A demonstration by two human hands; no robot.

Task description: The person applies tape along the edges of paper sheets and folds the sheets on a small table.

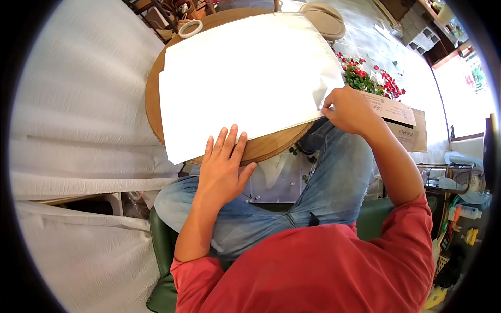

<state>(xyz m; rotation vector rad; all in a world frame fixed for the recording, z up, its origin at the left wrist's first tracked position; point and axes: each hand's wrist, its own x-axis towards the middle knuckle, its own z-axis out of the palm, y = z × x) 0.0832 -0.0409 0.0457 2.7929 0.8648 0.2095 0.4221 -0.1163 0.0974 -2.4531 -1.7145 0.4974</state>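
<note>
White sheet across my round wooden bench

My left hand (224, 167) lies open, flat on the white sheet (245, 78); my right hand (349, 109) pinches its edge at 3 o'clock beside a cardboard box (402, 122) of red flowers (370, 78).

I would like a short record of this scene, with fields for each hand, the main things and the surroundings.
left hand: flat, fingers spread, pressing the near edge of the large white paper sheet
right hand: pinching the sheet's right corner
support: round brown wooden board, under the sheet, over the lap
on board: white tape roll, far edge
right side: cardboard box with red flowers
left side: white foam sheeting
</note>
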